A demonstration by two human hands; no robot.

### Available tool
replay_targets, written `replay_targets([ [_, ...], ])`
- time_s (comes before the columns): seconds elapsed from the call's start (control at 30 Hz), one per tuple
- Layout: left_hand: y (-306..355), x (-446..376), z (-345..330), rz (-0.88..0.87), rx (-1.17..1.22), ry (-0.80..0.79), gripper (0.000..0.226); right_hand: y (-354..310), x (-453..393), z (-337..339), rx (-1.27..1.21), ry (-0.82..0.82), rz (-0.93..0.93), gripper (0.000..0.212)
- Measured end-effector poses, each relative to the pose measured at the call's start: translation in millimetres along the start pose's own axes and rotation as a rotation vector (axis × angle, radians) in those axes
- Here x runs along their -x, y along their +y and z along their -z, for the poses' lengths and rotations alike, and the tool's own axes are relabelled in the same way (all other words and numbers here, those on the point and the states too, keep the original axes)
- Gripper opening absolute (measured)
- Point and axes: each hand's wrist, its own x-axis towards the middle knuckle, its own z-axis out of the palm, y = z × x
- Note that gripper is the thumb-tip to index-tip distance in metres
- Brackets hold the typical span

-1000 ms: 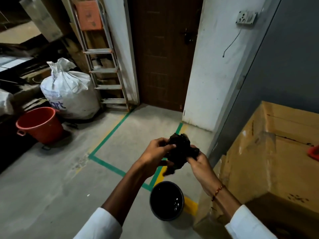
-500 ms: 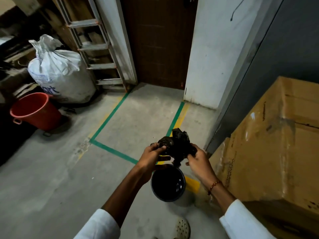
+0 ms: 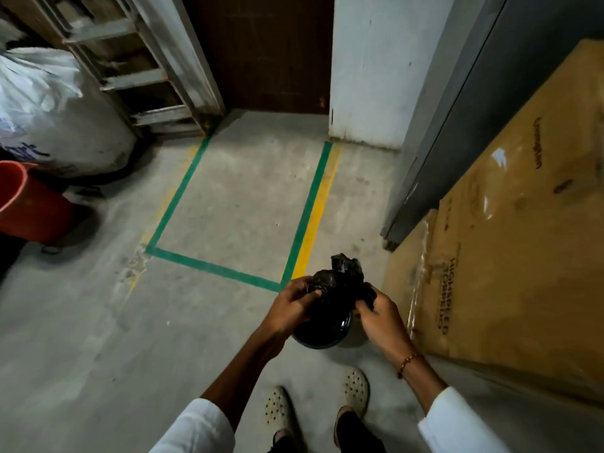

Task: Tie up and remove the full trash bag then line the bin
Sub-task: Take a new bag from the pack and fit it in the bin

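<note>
A crumpled black trash bag is held in both hands just above a small round black bin on the concrete floor. My left hand grips the bag's left side and my right hand pinches its right side. The bag is still bunched up. The hands and bag hide most of the bin; only its near rim and part of its dark inside show.
A big cardboard box stands close on the right, beside a grey cabinet. A red bucket, a full white sack and a ladder are at the left. My feet stand right behind the bin.
The view has tilted down and closer to the bin. Both hands with the bag have come lower, now right over the bin's mouth. My feet have come into view.
</note>
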Motion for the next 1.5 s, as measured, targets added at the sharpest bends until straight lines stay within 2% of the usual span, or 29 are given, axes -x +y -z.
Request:
replay_targets([
  [0.23, -89.5, -74.7, 19.8, 0.099, -0.014, -0.094, 0.024, 90.6, -39.7, -51.8, -0.069, 0.051, -0.108, 0.022],
  [0.37, -156.7, -121.7, 29.0, 0.022, -0.067, -0.075, 0.031, 157.6, -69.6, -79.6, -0.036, 0.061, -0.136, 0.028],
  [0.47, -205.3, -157.6, 27.1, 0.037, -0.071, -0.053, 0.049, 207.3, -97.6, -93.9, 0.030, 0.055, -0.135, 0.030],
  [0.53, -237.4, -181.8, 25.8, -0.001, -0.081, -0.025, 0.039, 238.6, -110.3, -99.1, 0.075, 0.039, -0.140, 0.029],
  [0.57, -254.9, -197.9, 25.0, -0.045, -0.140, 0.012, 0.035, 255.0, -116.4, -99.3, 0.089, 0.031, -0.146, 0.025],
  [0.6, -271.4, -215.3, 25.2, -0.079, -0.302, 0.037, 0.033, 269.4, -121.3, -98.4, 0.113, 0.022, -0.158, 0.022],
  [0.67, -299.6, -247.9, 22.0, -0.112, -0.702, 0.017, 0.050, 298.1, -133.2, -93.7, 0.174, 0.025, -0.146, 0.027],
  [0.7, -313.4, -263.5, 17.8, -0.117, -0.792, -0.001, 0.057, 311.3, -139.1, -91.5, 0.204, 0.025, -0.130, 0.030],
  [0.73, -321.5, -274.4, 12.0, -0.098, -0.783, -0.041, 0.056, 322.9, -144.7, -90.7, 0.227, 0.026, -0.127, 0.031],
  [0.8, -353.3, -304.7, 0.1, -0.084, -0.698, -0.099, 0.042, 346.1, -157.5, -93.4, 0.263, 0.033, -0.092, 0.030],
  [0.9, -411.5, -360.2, -10.9, -0.040, -0.567, -0.180, 0.033, 380.4, -180.8, -106.7, 0.293, 0.029, -0.006, 0.024],
  [0.97, -418.9, -370.7, -19.1, 0.014, -0.494, -0.195, 0.019, 401.8, -195.8, -117.7, 0.300, -0.002, 0.051, 0.017],
  [1.0, -423.0, -376.5, -21.4, 0.028, -0.470, -0.203, 0.014, 411.4, -202.6, -122.9, 0.310, -0.010, 0.062, 0.021],
  [1.1, -435.9, -398.4, -17.5, 0.033, -0.494, -0.219, 0.023, 423.9, -214.2, -135.7, 0.366, -0.012, 0.077, 0.033],
  [1.2, -432.3, -404.2, -0.2, -0.032, -0.413, -0.117, 0.018, 430.7, -223.5, -140.3, 0.277, 0.010, 0.050, 0.041],
  [1.3, -413.1, -378.5, 19.3, -0.200, -0.165, 0.075, 0.023, 434.7, -229.9, -138.0, 0.126, 0.017, 0.028, 0.043],
  [1.37, -398.5, -360.4, 32.0, -0.249, 0.070, 0.136, 0.028, 431.9, -228.1, -137.0, 0.032, 0.002, 0.009, 0.044],
  [1.5, -365.2, -333.6, 50.8, -0.210, 0.442, 0.072, 0.017, 426.7, -220.1, -137.7, -0.018, -0.025, 0.068, 0.050],
])
